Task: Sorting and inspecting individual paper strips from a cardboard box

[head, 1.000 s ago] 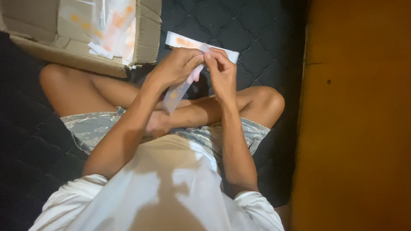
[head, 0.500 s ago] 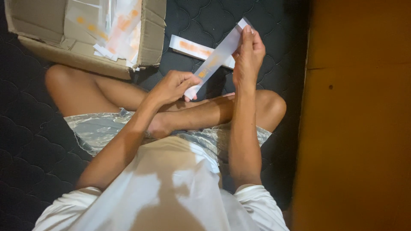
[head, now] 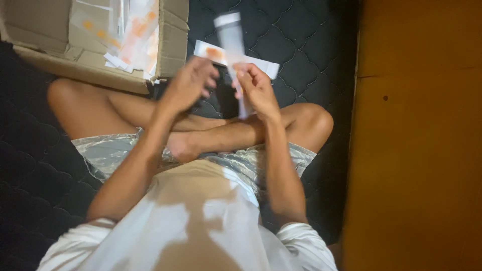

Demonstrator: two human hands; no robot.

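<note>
- We sat cross-legged on a dark quilted mattress (head: 281, 45), with a brown wooden surface (head: 416, 150) running along our right side.
- Nearest the camera were our white shirt and pale patterned shorts (head: 110, 150), then our crossed legs.
- Above the legs, our right hand (head: 258, 90) pinched a long, narrow white packet (head: 232, 40) between thumb and fingers; it stood nearly upright and was blurred.
- Our left hand (head: 188, 85) hung just beside it, fingers curled loosely; we could not tell whether it touched the packet.
- Beyond the hands, a flat white-and-orange packet (head: 221, 54) lay on the mattress.
- Farthest left, an open cardboard box (head: 173, 45) held more white-and-orange packets (head: 135, 35).
</note>
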